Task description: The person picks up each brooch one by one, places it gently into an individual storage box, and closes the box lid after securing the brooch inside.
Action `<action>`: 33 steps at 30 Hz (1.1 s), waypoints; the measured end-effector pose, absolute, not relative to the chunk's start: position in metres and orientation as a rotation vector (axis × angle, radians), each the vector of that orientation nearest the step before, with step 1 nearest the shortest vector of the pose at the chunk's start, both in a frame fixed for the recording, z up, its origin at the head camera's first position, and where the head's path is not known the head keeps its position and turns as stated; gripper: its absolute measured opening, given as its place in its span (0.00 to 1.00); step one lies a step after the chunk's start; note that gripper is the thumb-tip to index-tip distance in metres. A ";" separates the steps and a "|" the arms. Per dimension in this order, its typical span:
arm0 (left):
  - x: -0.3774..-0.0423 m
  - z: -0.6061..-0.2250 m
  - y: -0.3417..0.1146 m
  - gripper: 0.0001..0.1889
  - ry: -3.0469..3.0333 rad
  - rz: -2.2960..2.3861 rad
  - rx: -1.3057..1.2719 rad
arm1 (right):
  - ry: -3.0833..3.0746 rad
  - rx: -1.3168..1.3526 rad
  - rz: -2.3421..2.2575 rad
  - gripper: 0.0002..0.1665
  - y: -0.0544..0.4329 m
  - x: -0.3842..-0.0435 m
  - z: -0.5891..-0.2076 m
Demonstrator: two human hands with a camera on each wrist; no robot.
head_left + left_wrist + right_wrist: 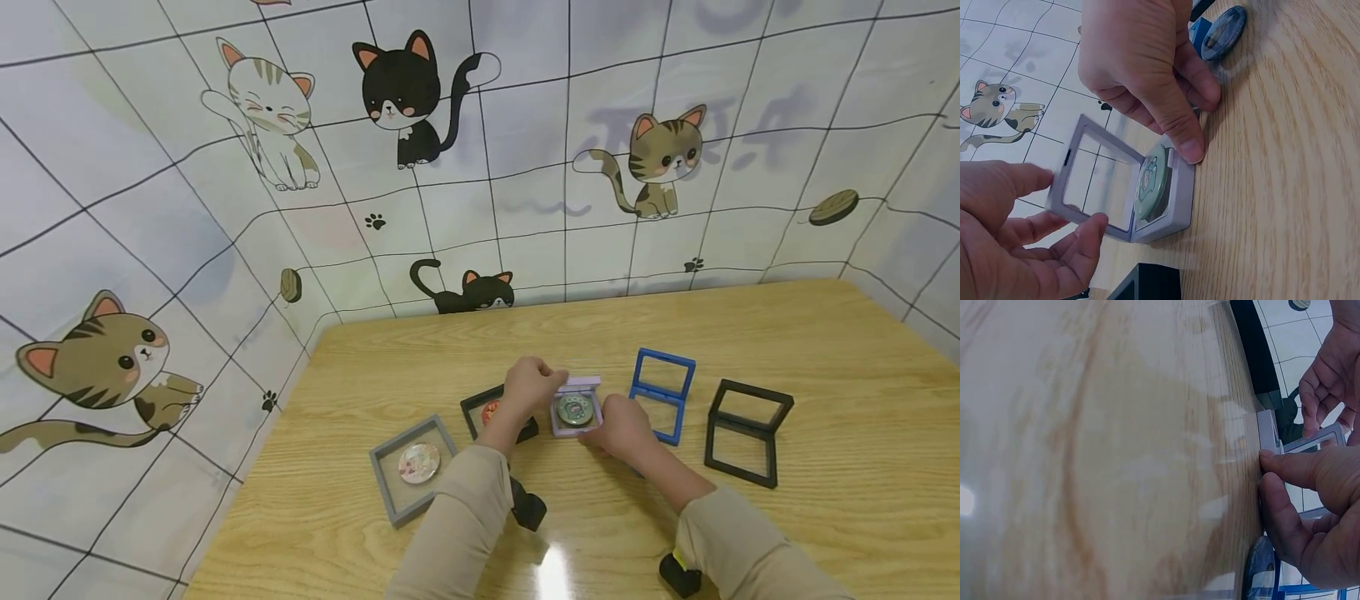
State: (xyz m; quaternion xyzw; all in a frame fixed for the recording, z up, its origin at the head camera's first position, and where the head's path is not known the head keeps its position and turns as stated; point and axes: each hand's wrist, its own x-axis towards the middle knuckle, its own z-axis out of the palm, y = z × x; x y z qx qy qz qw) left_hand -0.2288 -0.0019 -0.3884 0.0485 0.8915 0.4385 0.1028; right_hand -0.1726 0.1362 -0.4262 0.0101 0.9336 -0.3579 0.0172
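A small lilac display case (576, 428) lies on the table with its lid raised. Inside its base sits a round green button badge (1151, 181), slightly tilted in the left wrist view. My left hand (529, 385) pinches the edge of the clear-windowed lid (1100, 172) between thumb and fingers. At the opposite side, my right hand (624, 425) grips the base, its thumb (1190, 150) on the front corner. Both hands also show in the right wrist view, the right hand (1310, 506) nearer the camera.
Left of the case are a black frame (474, 417) with a red badge and a grey frame (382, 475) with a pale badge. To the right stand an opened blue frame (684, 400) and an opened black frame (778, 450). A dark blue badge (1225, 32) lies by my right hand.
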 end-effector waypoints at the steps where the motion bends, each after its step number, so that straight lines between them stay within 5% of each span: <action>1: -0.228 -0.389 -0.003 0.13 2.602 1.286 0.145 | 2.903 0.032 -1.108 0.15 0.136 -0.172 -0.426; 33: -0.221 -0.394 0.007 0.22 2.827 0.637 0.373 | 2.945 0.004 -1.092 0.13 0.137 -0.173 -0.429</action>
